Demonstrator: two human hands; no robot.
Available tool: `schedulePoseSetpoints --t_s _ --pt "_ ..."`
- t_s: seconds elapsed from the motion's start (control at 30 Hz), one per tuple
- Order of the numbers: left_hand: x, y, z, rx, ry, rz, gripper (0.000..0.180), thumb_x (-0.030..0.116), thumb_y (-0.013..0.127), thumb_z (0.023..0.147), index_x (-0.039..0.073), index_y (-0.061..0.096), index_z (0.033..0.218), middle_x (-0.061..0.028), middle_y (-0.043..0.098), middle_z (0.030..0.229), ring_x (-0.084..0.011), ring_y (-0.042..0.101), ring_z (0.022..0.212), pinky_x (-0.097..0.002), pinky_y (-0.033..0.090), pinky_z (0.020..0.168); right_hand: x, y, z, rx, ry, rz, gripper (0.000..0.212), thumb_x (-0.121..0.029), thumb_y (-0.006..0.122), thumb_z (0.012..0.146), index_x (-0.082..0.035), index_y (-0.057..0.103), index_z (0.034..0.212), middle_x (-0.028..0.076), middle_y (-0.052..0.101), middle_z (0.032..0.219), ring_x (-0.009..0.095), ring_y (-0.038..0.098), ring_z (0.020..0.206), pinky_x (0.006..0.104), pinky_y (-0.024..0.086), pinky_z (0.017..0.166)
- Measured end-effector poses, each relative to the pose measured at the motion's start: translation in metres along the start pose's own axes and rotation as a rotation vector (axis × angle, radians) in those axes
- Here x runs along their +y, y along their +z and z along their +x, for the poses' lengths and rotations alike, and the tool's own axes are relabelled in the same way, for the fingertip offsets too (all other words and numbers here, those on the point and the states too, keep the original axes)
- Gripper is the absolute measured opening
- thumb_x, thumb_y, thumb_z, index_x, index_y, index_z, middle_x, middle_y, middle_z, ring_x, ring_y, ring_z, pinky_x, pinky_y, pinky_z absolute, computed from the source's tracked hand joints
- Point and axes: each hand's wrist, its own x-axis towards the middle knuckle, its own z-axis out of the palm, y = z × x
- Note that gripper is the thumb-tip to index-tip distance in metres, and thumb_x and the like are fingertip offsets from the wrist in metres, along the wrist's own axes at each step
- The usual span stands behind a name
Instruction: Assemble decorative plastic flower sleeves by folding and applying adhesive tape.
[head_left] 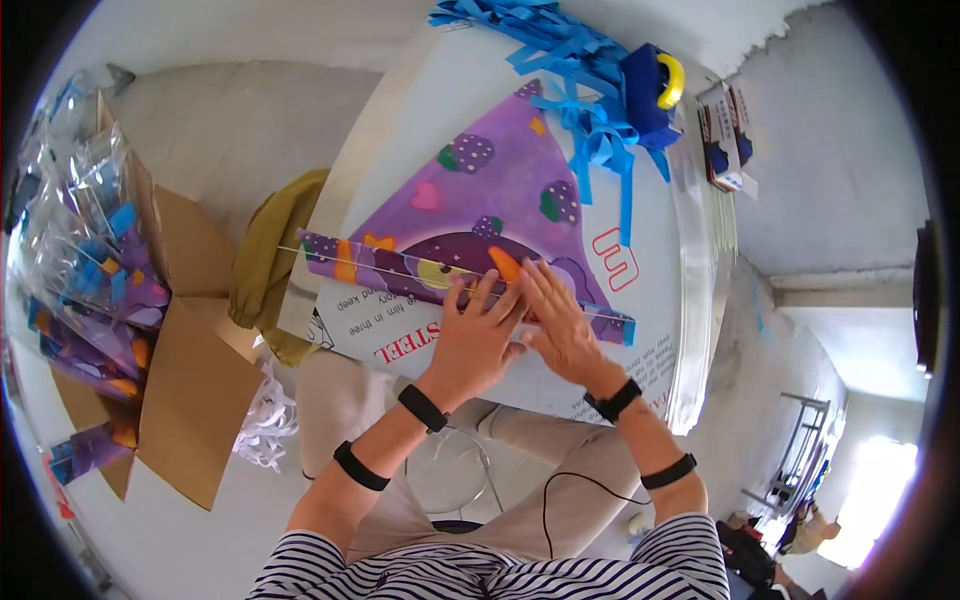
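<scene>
A purple triangular printed sheet (440, 215) lies on the board-topped stack, its tip pointing away from me. Grape clusters, a pink heart and a dark round figure decorate it. Along its near edge runs a folded-looking strip (345, 262) with a thin pale rod or cord on it that sticks out past the left end. My left hand (478, 330) rests on the middle of this strip, fingers spread. Close beside it, my right hand (562, 325) lies with fingers stretched out over the same edge, next to an orange patch. What is under the fingertips is hidden.
Blue ribbons (590, 120) pile at the far edge beside a blue tape dispenser (652, 100) with a yellow part. To the left, an open cardboard box (205, 400) stands by clear-bagged purple printed pieces (110, 290). An olive cloth (270, 260) hangs at the stack's left side.
</scene>
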Motion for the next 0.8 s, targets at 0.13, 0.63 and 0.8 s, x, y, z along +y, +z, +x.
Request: schedulePoseSetpoints --t_s 0.13,0.63,0.8 --pt "-0.007 -0.005 0.006 0.013 0.013 -0.102 0.048 0.019 0.068 0.087 0.007 0.061 0.132 -0.0080 0.057 0.142 -0.0310 0.047 0.137 -0.0559 0.033 0.110 0.000 0.012 -0.047 -0.138 0.088 -0.295 0.082 -0.052 0.053 0.097 -0.004 0.027 0.158 0.015 0.023 0.166 0.032 0.017 0.155 0.0475 0.014 0.125" --pt "-0.202 -0.049 0.138 -0.229 -0.651 -0.432 0.033 0.015 0.083 0.068 -0.001 0.069 0.094 -0.0123 0.070 0.084 -0.0231 0.067 0.075 -0.0390 0.051 0.069 0.009 0.015 -0.054 -0.062 0.045 -0.256 0.084 -0.054 0.055 0.095 -0.007 0.028 0.158 0.011 0.026 0.165 0.030 0.019 0.154 0.0479 0.015 0.125" --pt "-0.208 -0.049 0.134 -0.101 -0.608 -0.749 0.014 0.004 0.081 0.070 -0.001 0.069 0.076 -0.0064 0.065 0.069 -0.0135 0.059 0.066 -0.0341 0.046 0.061 0.008 0.013 -0.054 -0.071 0.037 -0.297 0.082 -0.055 0.056 0.095 -0.007 0.031 0.157 0.010 0.025 0.165 0.030 0.019 0.154 0.0473 0.016 0.125"
